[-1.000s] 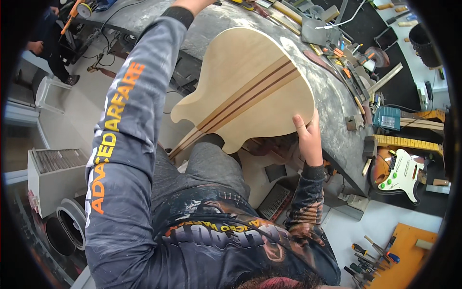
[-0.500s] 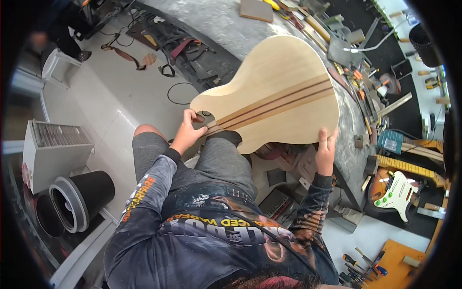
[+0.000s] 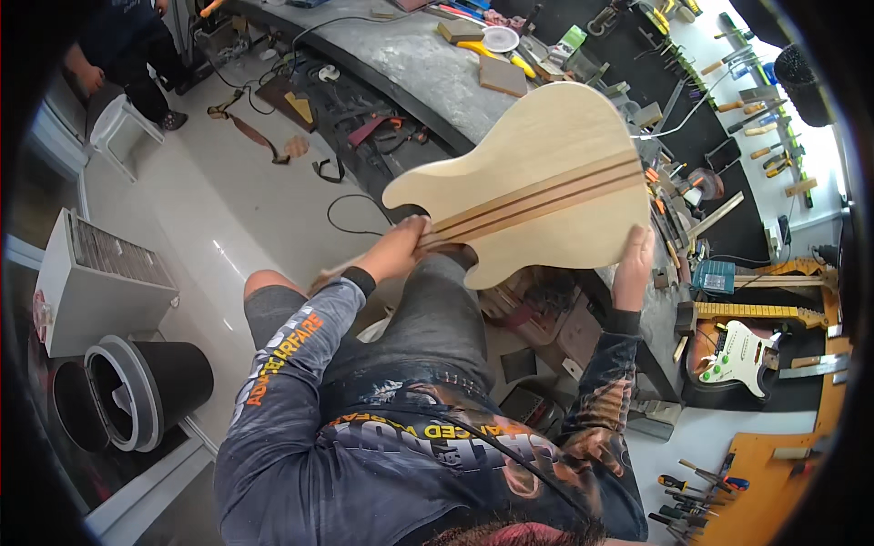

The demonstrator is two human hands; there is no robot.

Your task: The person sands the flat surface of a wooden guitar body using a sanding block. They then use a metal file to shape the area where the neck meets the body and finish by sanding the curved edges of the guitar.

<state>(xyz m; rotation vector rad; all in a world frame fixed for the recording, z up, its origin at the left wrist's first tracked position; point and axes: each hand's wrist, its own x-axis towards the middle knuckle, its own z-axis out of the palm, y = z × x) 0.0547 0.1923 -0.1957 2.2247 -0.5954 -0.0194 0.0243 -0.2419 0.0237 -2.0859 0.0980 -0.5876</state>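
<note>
An unfinished electric guitar (image 3: 537,155) of pale bare wood is tilted above my lap, its flat face toward me. Brown and dark stripes run along its middle. My left hand (image 3: 401,247) is closed round the neck where it meets the two horns. A pale strip of the neck (image 3: 335,271) shows beyond my left wrist. At the opposite, rounded end, my right hand (image 3: 632,268) holds the lower edge, its fingers straight and close together along the rim. The guitar's far face is hidden.
A grey workbench (image 3: 410,55) with tools and wood blocks lies ahead. On the right are a sunburst guitar (image 3: 736,357) and wall tools (image 3: 778,164). A black bin (image 3: 164,382) and grey cabinet (image 3: 109,282) stand left. Another person (image 3: 137,55) stands far left near a white stool (image 3: 123,127).
The guitar has shifted slightly right and tilted. My left hand has moved with it and now wraps the neck more fully. My right hand has straightened along the edge.
</note>
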